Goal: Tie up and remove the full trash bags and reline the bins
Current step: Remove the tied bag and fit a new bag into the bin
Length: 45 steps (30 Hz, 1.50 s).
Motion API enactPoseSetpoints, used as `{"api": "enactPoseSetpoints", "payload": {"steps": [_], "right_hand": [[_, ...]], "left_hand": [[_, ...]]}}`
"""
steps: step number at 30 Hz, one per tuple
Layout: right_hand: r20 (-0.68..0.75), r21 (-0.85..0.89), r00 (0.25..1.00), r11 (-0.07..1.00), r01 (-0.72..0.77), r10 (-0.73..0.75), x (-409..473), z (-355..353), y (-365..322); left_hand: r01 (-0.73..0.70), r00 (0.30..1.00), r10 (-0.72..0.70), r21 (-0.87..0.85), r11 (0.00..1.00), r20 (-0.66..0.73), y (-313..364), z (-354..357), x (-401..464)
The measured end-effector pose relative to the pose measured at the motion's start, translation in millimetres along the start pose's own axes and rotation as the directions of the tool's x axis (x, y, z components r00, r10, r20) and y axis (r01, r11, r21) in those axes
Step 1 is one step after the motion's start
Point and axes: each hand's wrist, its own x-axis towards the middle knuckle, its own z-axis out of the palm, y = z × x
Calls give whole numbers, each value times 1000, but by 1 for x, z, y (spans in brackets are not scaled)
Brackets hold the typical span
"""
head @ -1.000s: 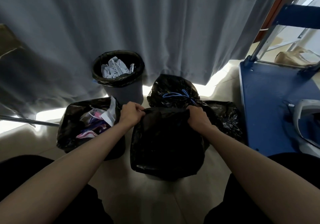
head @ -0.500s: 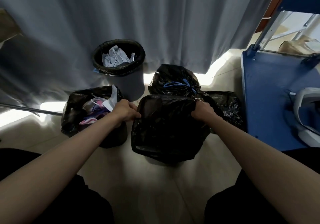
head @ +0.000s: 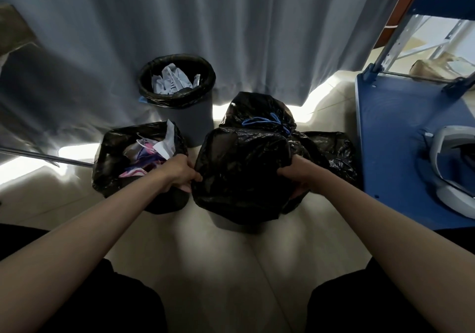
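A fresh liner (head: 241,173) is draped over the middle bin (head: 232,223) on the floor (head: 231,268), gripped at its left edge by the left hand (head: 181,172) and at its right edge by the right hand (head: 298,174). Just left of it an open bag of rubbish (head: 136,163) is sat, with a lined bin (head: 177,96) behind that, up against the curtain (head: 205,29). A tied bag (head: 259,113) is tucked right behind the liner, another bag (head: 331,152) is found to its right, and the cart deck (head: 390,132) is parked at far right.

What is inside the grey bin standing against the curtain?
The grey bin holds a black liner folded over its rim, with crumpled white paper on top. Anything beneath the paper is hidden.
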Motion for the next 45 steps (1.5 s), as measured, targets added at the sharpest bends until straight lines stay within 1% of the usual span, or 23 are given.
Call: {"api": "enactPoseSetpoints", "payload": {"steps": [3,6,8,9,11,13,17,19,21,23,25,26,27,29,31,32,34,36,38,39,42,43,45], "right_hand": [[0,57,1000,998,26,-26,-1,1,1],[-48,156,998,986,56,-49,6,0,4],[-109,175,992,981,78,-59,3,-2,3],[-105,169,993,984,65,-48,-3,-2,1],[5,170,1000,985,12,-13,-14,-2,-1],[114,208,993,978,-30,6,-19,1,1],[121,263,992,964,-47,16,-12,11,9],[160,282,987,958,-58,13,-10,15,12],[192,288,981,956,-64,8,-9,15,14],[196,293,981,954,-57,-2,-10,12,15],[176,284,984,958,-35,-16,-10,6,16],[165,275,986,961,-25,-22,-10,2,17],[154,262,988,965,-14,-27,-9,-2,18],[141,232,989,973,1,-35,-10,-8,19],[136,201,990,979,11,-39,-11,-9,20],[134,196,990,980,12,-39,-12,-8,21],[134,210,990,978,11,-40,-13,-7,21],[161,238,986,971,11,-50,-14,-8,23],[160,241,986,971,7,-47,-13,-10,24],[122,229,992,973,11,-39,-12,-11,23],[-85,173,996,984,40,-25,-7,-20,21],[-144,139,989,989,58,-37,-6,-23,20],[-208,32,973,994,107,-98,-4,-24,18]], "left_hand": [[-75,994,68,-86,993,-81,-1,3,1],[-86,995,67,-282,956,-76,-2,2,0],[-61,996,40,-300,952,-73,-2,4,0],[-51,996,28,-286,957,-84,-1,5,-2],[-23,994,-6,-267,964,-105,-2,9,-3],[-3,995,-25,-274,962,-98,-4,14,-1],[34,995,-63,-356,934,-71,-6,18,2],[40,996,-66,-390,920,-54,-4,21,1],[56,997,-69,-415,908,-16,-3,24,0],[91,996,-75,-430,898,56,-2,24,0],[106,993,-74,-391,914,96,-1,22,-1],[93,994,-64,-358,929,92,0,20,1],[62,997,-43,-313,948,68,1,18,2],[-26,1000,21,-250,968,-23,5,14,6],[-105,991,85,-210,972,-101,9,12,11],[-129,988,108,-195,972,-115,10,12,13],[-118,991,104,-181,976,-88,11,16,17],[-66,998,62,-165,984,-27,11,21,18],[-48,999,46,-138,989,-18,11,22,18],[-59,997,54,-104,993,-45,12,20,19],[-90,982,91,13,996,-166,19,10,18],[-76,982,77,14,997,-170,21,8,18],[-15,995,15,4,1000,-98,23,5,16]]}}
